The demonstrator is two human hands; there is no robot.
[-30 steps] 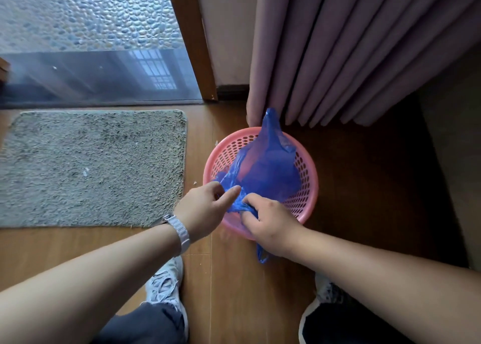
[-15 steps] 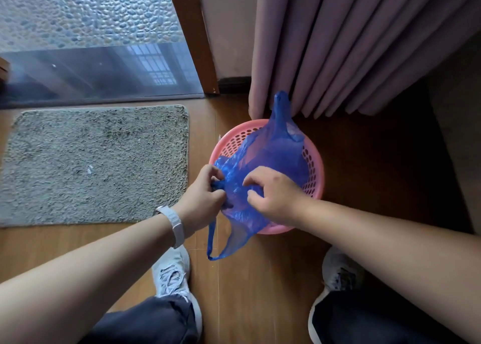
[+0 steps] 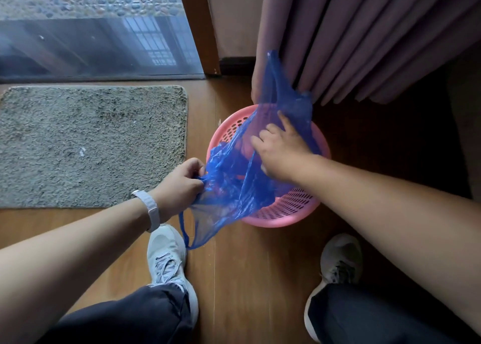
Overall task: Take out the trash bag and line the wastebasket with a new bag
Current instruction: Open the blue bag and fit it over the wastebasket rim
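There is 1 pink wastebasket [image 3: 286, 210], 1 blue plastic bag [image 3: 234, 187], 1 grey floor mat [image 3: 91, 140], 1 purple curtain [image 3: 364, 31] and 1 white wristband [image 3: 152, 210]. There are 2 hands, the left hand [image 3: 179, 184] and the right hand [image 3: 279, 151], and 2 sneakers, the left sneaker [image 3: 169, 260] and the right sneaker [image 3: 338, 263].

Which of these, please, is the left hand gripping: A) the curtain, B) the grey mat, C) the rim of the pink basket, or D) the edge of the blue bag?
D: the left hand has its fingers curled round the bunched edge of the blue bag, just beside the pink basket.
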